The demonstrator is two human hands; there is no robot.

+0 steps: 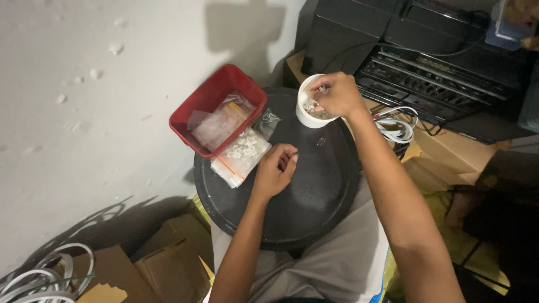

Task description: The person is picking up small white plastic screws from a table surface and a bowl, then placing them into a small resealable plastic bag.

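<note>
Reaching into the far white cup (307,115), the right hand (337,94) is pinched on small pieces; the left hand (274,168) is curled loosely near the bag (240,156).

Clear bags (240,156) beside red bin (193,109)

Pale plaster wall (84,101) is taking up the whole left side, with shadows falling across it. Black stereo gear (432,62) is sitting top right on cardboard boxes (449,151), while flattened cardboard (163,264) and white cable coils (39,278) are lying on the floor.
</note>
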